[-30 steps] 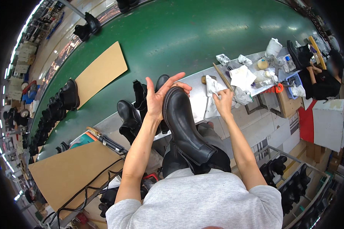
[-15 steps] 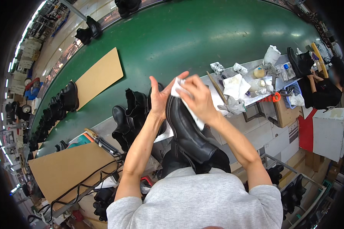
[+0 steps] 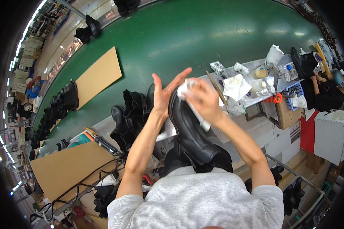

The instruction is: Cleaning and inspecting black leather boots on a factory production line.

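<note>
A black leather boot [image 3: 190, 131] stands sole-up between my arms, its shaft against my chest. My left hand [image 3: 165, 93] presses flat against the boot's left side near the toe, fingers spread. My right hand [image 3: 202, 100] holds a white cloth [image 3: 190, 98] against the toe end of the boot; the hand is blurred. Part of the cloth hangs down the boot's right side.
Several black boots [image 3: 130, 114] stand on the grey workbench [image 3: 256, 97] to my left. Crumpled white cloths [image 3: 235, 86], a white bottle [image 3: 273, 55] and small jars lie at the right. Cardboard sheets [image 3: 67, 168] lie left. Another person [image 3: 326, 91] sits far right.
My right hand came from the bench with the white cloth to the boot's toe and now rubs there. My left hand stays against the boot.
</note>
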Available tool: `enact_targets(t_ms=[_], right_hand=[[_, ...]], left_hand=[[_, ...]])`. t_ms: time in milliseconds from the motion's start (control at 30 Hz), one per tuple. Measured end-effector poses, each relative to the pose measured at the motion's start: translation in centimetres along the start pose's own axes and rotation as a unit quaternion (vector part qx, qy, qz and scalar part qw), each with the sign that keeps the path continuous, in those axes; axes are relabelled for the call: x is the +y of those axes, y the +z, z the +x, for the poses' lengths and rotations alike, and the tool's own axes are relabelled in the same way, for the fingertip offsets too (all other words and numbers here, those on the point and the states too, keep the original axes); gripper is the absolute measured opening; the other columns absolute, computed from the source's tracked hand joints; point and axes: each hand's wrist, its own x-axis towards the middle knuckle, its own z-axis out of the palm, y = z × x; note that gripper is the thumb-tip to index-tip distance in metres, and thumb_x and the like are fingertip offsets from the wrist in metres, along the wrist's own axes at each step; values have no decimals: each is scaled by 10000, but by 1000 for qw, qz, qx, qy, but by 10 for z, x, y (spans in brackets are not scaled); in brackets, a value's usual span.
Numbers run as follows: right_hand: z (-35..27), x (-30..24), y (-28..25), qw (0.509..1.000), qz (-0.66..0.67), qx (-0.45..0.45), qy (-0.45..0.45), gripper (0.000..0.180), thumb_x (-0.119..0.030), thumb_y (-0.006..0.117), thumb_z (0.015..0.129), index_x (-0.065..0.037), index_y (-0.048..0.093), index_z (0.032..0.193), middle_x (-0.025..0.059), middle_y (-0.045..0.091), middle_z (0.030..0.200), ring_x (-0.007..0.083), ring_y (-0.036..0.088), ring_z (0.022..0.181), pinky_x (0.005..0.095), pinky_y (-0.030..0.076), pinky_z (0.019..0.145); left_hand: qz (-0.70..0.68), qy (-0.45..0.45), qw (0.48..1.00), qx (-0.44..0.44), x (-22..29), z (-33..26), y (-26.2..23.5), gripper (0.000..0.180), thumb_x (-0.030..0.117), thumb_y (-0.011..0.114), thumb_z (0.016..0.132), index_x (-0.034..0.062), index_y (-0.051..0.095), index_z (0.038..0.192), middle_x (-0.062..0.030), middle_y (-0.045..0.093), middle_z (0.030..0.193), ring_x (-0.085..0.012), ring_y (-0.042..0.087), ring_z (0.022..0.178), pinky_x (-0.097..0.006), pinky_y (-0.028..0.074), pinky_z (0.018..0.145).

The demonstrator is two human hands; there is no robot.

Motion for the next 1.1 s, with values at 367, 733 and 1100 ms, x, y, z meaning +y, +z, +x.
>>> enact_targets(t_ms=[367, 733, 1100], right_hand=[[-24, 93, -40, 969, -114, 146, 165, 194, -133, 747, 754, -5, 618, 824, 55, 547, 715, 151, 490, 594, 287, 399, 526], [-75, 69, 7, 909, 184, -149, 343, 596, -396, 616, 874, 38, 452, 1248, 149, 604, 1106, 243, 577, 1029, 379, 445, 887], [-48, 28, 68, 561, 625, -109, 532, 657, -594, 379, 920, -26, 531, 1213, 80, 645, 985, 136, 636, 810, 259, 523, 731]], left_hand=[[-144, 86, 985, -26, -5, 0, -43, 1092, 858, 224, 732, 21, 243, 1433, -165, 504, 1050, -269, 576, 815, -382, 497, 762], [-160, 103, 981, -25, 15, -12, -53, 1081, 843, 267, 745, 18, 212, 1442, -105, 481, 989, -220, 558, 795, -400, 444, 803], [494, 245, 775, 309, 66, -40, -79, 537, 416, 510, 932, 22, 449, 1292, -122, 516, 1242, -209, 532, 1074, -335, 430, 903]])
